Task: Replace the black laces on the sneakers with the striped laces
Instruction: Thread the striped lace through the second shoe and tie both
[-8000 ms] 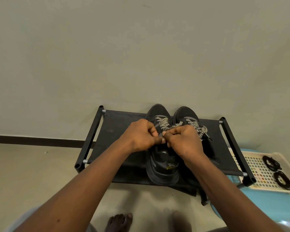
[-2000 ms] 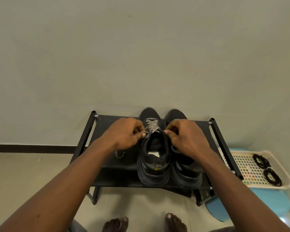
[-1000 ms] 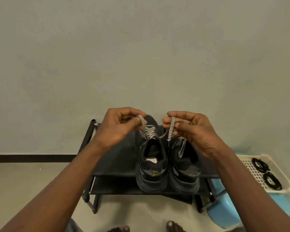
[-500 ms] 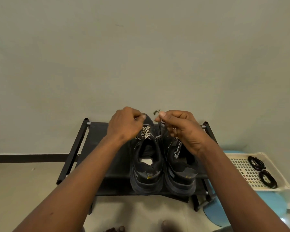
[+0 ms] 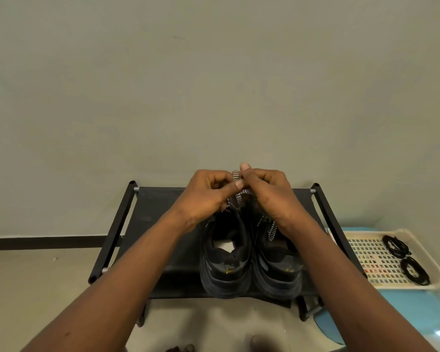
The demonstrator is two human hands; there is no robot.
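Two black sneakers stand side by side, heels toward me, on a black shoe rack (image 5: pixel 160 207): the left sneaker (image 5: pixel 225 257) and the right sneaker (image 5: pixel 277 262). My left hand (image 5: pixel 206 196) and my right hand (image 5: pixel 267 194) meet above the left sneaker's tongue, both pinching the black-and-white striped lace (image 5: pixel 238 193). A loop of it sticks up between my thumbs. Another striped lace end (image 5: pixel 271 231) hangs into the right sneaker. The front eyelets are hidden by my hands.
A cream perforated tray (image 5: pixel 376 260) sits on a blue stool (image 5: pixel 391 316) at the right, with two coiled black laces (image 5: pixel 405 259) in it. A plain wall rises right behind the rack. My toes show at the bottom edge on the pale floor.
My hands, apart and lifting the two striped lace ends a second ago, have come together over the left sneaker and now pinch the lace between them.
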